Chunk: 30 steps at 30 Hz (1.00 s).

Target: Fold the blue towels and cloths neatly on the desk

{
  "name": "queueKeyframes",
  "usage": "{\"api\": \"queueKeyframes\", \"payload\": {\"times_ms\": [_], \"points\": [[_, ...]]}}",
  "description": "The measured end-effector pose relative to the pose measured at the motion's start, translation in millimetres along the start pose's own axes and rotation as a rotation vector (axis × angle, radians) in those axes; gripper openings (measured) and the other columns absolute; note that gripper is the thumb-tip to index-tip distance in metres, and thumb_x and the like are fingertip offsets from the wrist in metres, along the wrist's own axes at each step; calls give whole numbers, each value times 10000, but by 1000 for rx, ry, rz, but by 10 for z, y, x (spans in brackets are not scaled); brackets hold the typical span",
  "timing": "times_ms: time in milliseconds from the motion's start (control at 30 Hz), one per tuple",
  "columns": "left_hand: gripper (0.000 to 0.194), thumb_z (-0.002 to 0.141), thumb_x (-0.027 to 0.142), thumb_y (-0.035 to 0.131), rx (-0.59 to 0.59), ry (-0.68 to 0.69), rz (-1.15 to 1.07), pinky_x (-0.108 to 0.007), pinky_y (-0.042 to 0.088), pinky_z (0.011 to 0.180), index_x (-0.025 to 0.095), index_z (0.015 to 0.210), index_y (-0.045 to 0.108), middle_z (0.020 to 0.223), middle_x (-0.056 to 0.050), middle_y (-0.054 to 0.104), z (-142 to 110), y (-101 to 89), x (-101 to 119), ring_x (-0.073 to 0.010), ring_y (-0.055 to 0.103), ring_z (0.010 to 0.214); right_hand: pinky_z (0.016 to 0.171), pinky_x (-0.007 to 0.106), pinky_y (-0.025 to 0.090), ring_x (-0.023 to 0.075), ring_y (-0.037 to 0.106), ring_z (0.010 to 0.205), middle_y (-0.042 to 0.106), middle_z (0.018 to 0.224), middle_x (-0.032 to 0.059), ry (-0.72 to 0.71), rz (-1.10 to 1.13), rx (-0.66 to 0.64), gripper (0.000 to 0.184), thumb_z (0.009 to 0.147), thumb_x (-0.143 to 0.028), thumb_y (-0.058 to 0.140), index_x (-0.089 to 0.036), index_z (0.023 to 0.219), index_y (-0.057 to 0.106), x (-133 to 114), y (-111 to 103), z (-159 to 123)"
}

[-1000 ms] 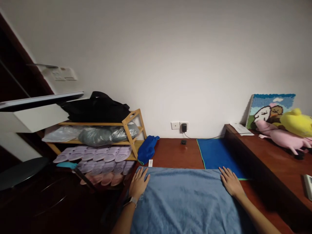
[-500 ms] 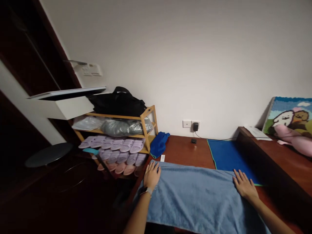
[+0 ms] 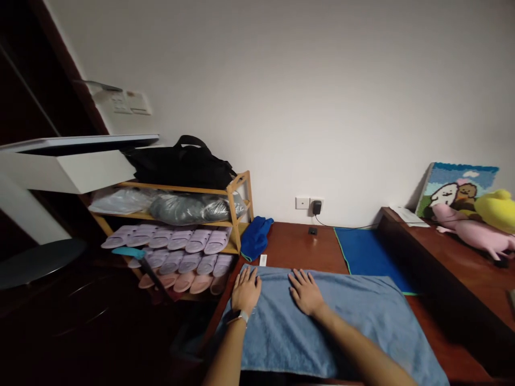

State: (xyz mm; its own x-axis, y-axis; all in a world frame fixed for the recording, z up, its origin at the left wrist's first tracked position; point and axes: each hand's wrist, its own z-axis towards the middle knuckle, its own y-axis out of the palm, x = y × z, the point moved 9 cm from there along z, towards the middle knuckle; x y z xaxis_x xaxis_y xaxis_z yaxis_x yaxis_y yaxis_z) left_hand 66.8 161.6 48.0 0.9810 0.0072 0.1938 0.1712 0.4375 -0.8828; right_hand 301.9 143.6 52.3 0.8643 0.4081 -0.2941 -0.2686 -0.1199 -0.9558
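A blue-grey towel (image 3: 281,332) lies spread over the near part of the red-brown wooden surface (image 3: 309,249), with its near edge towards me. On its far left corner rests my left hand (image 3: 246,292), open and palm down, a watch at the wrist. My right hand (image 3: 306,292) lies flat and open on the towel, a short way right of the left one. Neither hand grips the cloth. Just beyond the towel's far left edge is a small white tag (image 3: 263,260). A crumpled dark blue cloth (image 3: 256,238) sits behind that.
A flat blue cloth with green edging (image 3: 366,252) lies at the back right. Left stands a wooden shoe rack (image 3: 237,214) with slippers (image 3: 197,241) and a black bag (image 3: 185,166). Plush toys (image 3: 470,236) sit on the raised ledge at right. A plugged-in adapter (image 3: 317,207) trails a cable.
My right hand has moved left across the towel, from its far right part to near my left hand. The left hand stays on the far left corner. The view has shifted.
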Motion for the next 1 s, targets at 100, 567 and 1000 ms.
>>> {"api": "queueKeyframes", "payload": {"times_ms": [100,567,1000], "points": [[517,978,343,411,1,-27,45,-543,288,1232,166,1408,639,1504,-165,585,5,-20,-6,-329,501,1432,1280,530,116,272,159,1589,212,1715,33,43,10,-36,610,1069,-508,264,-280,1633,305,98,94,10],[548,998,339,356,-88,26,164,-466,336,1215,158,1465,577,1544,-151,550,136,210,-111,-294,465,1462,1271,479,225,245,263,1562,313,1685,66,464,-161,127,620,1053,-437,217,-212,1610,369,3047,-430,-1484],[548,1013,394,382,-221,92,122,-496,315,1233,243,1524,506,1616,-105,458,25,97,-312,-262,410,1505,1266,452,182,247,287,1550,344,1679,37,593,-255,180,658,1019,-478,204,-255,1620,353,3106,-417,-1564]]}}
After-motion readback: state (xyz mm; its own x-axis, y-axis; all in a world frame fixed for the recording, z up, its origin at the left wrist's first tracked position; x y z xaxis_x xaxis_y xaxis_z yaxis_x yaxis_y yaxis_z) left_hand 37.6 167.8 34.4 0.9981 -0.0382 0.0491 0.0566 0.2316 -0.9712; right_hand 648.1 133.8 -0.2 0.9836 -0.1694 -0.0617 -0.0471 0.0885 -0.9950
